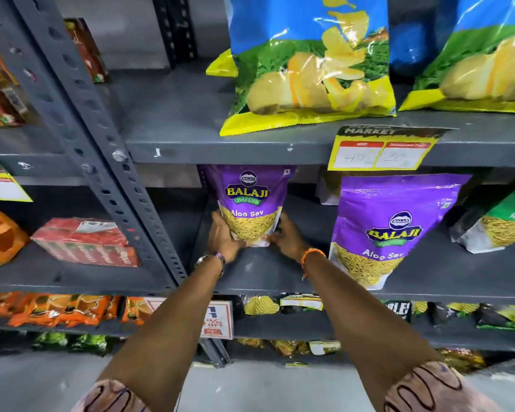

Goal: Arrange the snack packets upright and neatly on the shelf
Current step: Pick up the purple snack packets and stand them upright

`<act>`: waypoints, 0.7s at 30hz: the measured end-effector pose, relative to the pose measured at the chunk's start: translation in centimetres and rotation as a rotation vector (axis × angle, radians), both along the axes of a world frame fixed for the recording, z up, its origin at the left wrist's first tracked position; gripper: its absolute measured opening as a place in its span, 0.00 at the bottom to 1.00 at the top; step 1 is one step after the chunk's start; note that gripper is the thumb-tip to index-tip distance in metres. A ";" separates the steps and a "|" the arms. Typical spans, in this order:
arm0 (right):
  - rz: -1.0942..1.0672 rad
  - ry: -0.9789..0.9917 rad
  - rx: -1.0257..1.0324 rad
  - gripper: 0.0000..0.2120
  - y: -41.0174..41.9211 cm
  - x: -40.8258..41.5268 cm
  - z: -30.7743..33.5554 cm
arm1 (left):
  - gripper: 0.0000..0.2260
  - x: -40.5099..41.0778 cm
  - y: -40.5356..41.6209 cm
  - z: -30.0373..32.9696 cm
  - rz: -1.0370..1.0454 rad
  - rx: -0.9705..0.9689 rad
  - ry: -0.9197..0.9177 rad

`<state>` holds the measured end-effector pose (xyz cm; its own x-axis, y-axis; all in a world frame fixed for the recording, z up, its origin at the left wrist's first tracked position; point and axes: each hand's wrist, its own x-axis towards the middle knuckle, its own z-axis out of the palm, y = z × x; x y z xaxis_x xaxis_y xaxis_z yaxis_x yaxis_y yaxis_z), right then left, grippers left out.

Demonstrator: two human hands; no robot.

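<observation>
Both hands hold purple Aloo Sev packet upright on shelf

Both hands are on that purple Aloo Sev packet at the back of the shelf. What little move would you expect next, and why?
Probably letting go, after a small squaring nudge. The left hand and right hand cup the bottom corners of the purple Aloo Sev packet, which already stands upright on the grey shelf. The second purple packet nearer the front leans, so it likely comes next.
</observation>
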<state>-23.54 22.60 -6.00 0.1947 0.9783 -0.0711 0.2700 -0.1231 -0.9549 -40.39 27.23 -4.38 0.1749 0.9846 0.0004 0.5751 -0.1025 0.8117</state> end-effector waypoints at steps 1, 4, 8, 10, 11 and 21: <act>0.012 -0.015 -0.013 0.35 -0.3 -0.1 0.0 | 0.41 -0.2 -0.4 -0.2 0.014 0.006 -0.012; 0.062 -0.063 -0.046 0.37 -1.6 -0.6 0.1 | 0.41 -0.9 -2.2 -1.0 0.040 0.025 -0.074; 0.074 -0.116 -0.052 0.34 -4.5 -1.6 -0.4 | 0.41 -2.7 -5.0 -1.8 0.029 0.041 -0.098; 0.058 -0.157 -0.022 0.32 -5.8 -2.2 -0.8 | 0.41 -3.5 -6.2 -2.3 0.019 0.046 -0.054; 0.057 -0.167 -0.013 0.31 -6.3 -2.5 -0.8 | 0.40 -3.9 -6.6 -2.5 0.018 0.046 -0.042; 0.071 -0.197 -0.012 0.30 -8.2 -3.7 -0.8 | 0.36 -5.4 -8.6 -2.6 0.018 0.038 -0.054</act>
<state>-27.22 14.37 -6.76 0.1366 0.9894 -0.0498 0.4601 -0.1078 -0.8813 -45.82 18.65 -6.94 0.1555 0.9867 0.0465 0.5326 -0.1234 0.8373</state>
